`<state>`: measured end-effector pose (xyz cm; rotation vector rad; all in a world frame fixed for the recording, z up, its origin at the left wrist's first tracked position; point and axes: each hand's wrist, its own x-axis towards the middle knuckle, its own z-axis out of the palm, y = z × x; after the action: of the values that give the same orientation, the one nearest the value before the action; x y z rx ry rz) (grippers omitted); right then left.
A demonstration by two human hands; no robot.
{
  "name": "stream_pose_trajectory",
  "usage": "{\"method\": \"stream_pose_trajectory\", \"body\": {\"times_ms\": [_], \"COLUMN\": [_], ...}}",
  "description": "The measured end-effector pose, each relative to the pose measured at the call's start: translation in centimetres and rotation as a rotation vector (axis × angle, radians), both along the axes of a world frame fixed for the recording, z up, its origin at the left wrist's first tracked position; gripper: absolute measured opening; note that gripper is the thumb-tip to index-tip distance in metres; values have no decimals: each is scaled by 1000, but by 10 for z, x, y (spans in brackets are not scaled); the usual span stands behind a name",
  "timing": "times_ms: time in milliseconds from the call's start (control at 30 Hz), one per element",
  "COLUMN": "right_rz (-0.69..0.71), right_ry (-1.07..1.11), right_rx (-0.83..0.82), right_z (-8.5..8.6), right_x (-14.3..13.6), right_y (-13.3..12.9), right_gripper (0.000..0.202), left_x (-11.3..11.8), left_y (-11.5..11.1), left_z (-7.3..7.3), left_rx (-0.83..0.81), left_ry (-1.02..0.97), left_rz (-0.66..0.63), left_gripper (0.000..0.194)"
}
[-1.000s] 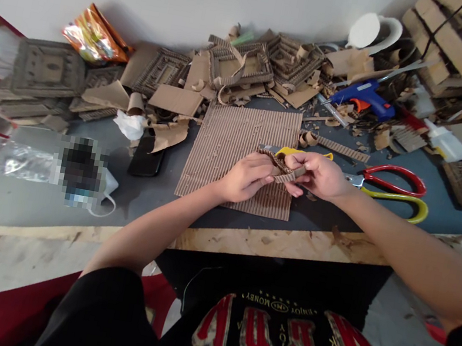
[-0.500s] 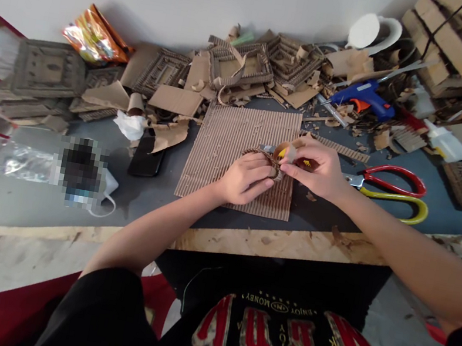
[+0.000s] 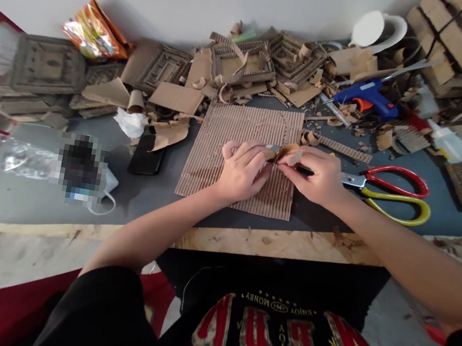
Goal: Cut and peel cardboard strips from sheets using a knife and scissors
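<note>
Over the desk's (image 3: 7, 199) front-centre, above a corrugated cardboard sheet (image 3: 238, 132): left hand (image 3: 242, 172) and right hand (image 3: 317, 176) both pinch one small curled cardboard strip (image 3: 286, 153). Red-and-yellow scissors (image 3: 388, 192) just right.

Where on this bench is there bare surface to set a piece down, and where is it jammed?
Bare grey top shows between the black phone and the plywood edge, left of the corrugated sheet. A smaller patch lies below the scissors. Both hands, left hand and right hand, work a cardboard strip over the sheet. The back, around the glue gun, is packed with scraps.
</note>
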<state>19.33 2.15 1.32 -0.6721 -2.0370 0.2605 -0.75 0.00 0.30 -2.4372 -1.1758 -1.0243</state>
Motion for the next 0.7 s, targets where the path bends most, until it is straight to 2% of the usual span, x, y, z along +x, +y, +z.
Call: {"method": "stream_pose_trajectory", "body": {"times_ms": [167,400,500,633,700], "right_rz": [37,-167,-154,-126,-132], "right_ry": [-35,-166,-130,-102,-91], "right_rx": [-106,130,174,83,36], "right_z": [-2,-6,-7,-7,-6], "right_x": [0,2,2,0,-1], "right_y": [1,1,0,-2,-4], "right_gripper": [13,26,27,13,12], "left_x": [-1,-3,-2,-2,-2], "left_y": [1,2,2,4,4], "left_z": [-1,-4,-5,-8,-9], "left_rx": [-16,49,37,-30,-66], "left_ry": [26,23,9,-55,-59], "left_rz": [-13,48,36,15,20], "left_gripper": [16,18,17,18,19]}}
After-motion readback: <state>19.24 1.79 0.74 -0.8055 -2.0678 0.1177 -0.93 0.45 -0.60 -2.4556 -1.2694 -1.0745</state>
